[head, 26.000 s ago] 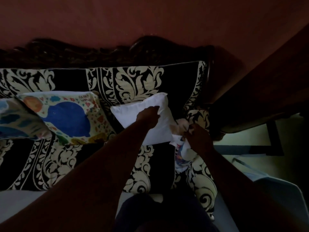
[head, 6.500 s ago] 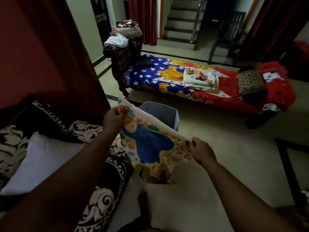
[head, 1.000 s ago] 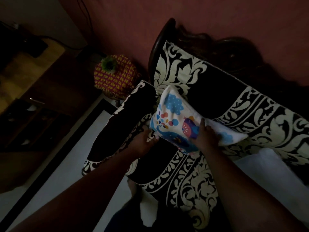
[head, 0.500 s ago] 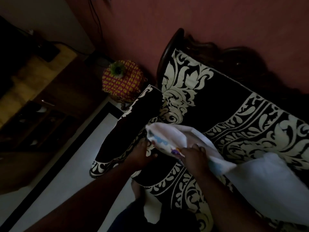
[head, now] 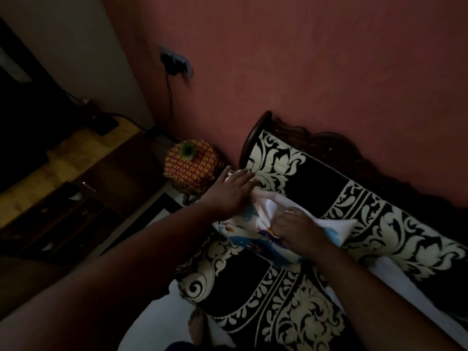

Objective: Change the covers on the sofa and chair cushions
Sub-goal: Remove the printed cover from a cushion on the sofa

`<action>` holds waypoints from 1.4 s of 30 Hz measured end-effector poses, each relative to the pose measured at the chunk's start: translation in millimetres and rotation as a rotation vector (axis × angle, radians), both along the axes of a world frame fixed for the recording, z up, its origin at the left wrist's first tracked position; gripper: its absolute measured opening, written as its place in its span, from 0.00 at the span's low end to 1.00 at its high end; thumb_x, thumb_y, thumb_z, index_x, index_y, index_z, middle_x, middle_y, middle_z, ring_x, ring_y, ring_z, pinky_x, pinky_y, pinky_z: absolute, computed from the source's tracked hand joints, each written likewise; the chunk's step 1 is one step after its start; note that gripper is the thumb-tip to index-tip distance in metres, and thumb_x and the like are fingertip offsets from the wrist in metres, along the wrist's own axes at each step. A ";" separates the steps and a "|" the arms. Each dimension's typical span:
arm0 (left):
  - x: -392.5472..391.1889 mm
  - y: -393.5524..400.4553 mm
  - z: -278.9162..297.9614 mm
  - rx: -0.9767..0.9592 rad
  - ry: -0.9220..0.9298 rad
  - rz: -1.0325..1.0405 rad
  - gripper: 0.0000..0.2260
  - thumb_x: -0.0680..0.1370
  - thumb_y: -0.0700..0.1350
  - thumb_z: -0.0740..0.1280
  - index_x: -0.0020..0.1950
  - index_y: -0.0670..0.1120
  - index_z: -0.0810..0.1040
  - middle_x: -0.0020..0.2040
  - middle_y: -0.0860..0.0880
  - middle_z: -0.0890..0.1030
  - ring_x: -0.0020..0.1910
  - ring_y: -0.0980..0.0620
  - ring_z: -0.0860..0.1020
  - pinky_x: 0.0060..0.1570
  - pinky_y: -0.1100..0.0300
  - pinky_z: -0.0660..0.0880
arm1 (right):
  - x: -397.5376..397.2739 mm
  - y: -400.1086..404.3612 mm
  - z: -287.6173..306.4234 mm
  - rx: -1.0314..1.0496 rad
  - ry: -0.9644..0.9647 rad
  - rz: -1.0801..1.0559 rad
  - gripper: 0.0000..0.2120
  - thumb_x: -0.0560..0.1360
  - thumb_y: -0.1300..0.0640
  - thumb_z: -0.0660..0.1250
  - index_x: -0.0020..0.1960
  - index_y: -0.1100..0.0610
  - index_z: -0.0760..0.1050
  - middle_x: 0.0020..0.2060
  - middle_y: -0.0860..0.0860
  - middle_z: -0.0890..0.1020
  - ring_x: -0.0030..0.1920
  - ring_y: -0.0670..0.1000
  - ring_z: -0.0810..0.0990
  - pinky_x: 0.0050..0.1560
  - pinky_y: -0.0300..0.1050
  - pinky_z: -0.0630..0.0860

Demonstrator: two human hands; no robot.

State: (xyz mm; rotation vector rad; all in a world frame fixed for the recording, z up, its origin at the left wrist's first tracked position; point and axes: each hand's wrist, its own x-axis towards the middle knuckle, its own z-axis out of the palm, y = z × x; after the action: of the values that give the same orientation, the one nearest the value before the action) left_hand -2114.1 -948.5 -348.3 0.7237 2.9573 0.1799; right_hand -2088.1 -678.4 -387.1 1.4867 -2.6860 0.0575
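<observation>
At the left end of the sofa [head: 316,198], hard against the armrest [head: 202,279], you have the printed cushion [head: 255,239] lifted just off the seat, between your two hands. Your left hand [head: 231,192] lies over its upper left corner with the fingers stretched out nearly straight, pressing more than gripping. Your right hand [head: 295,228] is curled into the printed cover where the white of the cushion shows beside it; it looks to be bunching the fabric, though the light is too dim to tell whether the fingers are inside the opening.

You appear to be stripping this cover off, so let the left hand do the anchoring: pin the inner pad through the cloth at that far corner, and pull with the right along the length of the cushion rather than upward, so the pad slides instead of folding. Work one corner free first; the filling tends to catch there. If the cover has a zip, I cannot see it, so feel for it before you tug. A bare white cushion [head: 415,295] lies on the seat to your right, and you can drop the stripped pad beside it.
</observation>
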 end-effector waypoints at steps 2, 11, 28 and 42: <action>-10.4 10.6 20.0 0.044 0.033 -0.024 0.24 0.84 0.57 0.52 0.78 0.49 0.66 0.78 0.47 0.68 0.79 0.47 0.62 0.77 0.40 0.53 | -3.1 0.7 17.4 -0.015 0.084 0.039 0.03 0.73 0.56 0.65 0.44 0.51 0.78 0.41 0.50 0.80 0.43 0.57 0.80 0.57 0.57 0.76; -4.4 10.0 70.5 -0.309 -0.771 -0.001 0.20 0.81 0.46 0.69 0.69 0.36 0.75 0.64 0.37 0.80 0.39 0.51 0.75 0.26 0.76 0.68 | 1.4 -9.8 72.1 -0.026 0.258 -0.003 0.05 0.72 0.59 0.66 0.45 0.49 0.76 0.39 0.50 0.78 0.49 0.54 0.83 0.66 0.60 0.72; 63.0 -4.3 20.4 0.203 -0.495 0.201 0.33 0.68 0.70 0.49 0.42 0.43 0.77 0.50 0.36 0.82 0.54 0.39 0.79 0.52 0.52 0.69 | 15.2 -31.4 93.6 -0.055 -0.075 -0.586 0.18 0.69 0.62 0.67 0.56 0.47 0.77 0.60 0.48 0.77 0.72 0.54 0.70 0.76 0.64 0.46; 70.3 -7.1 15.8 0.711 -0.374 0.734 0.21 0.82 0.51 0.65 0.31 0.43 0.74 0.31 0.40 0.79 0.40 0.37 0.82 0.49 0.47 0.77 | 74.9 -98.4 71.6 -0.674 -0.725 -0.986 0.11 0.74 0.51 0.73 0.45 0.51 0.71 0.41 0.47 0.78 0.44 0.50 0.79 0.43 0.44 0.71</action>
State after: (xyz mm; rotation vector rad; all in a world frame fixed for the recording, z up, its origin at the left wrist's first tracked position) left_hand -2043.8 -955.6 -332.5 -0.3830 2.5951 1.2816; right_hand -2013.2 -776.8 -315.5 -0.1472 -3.0194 1.4531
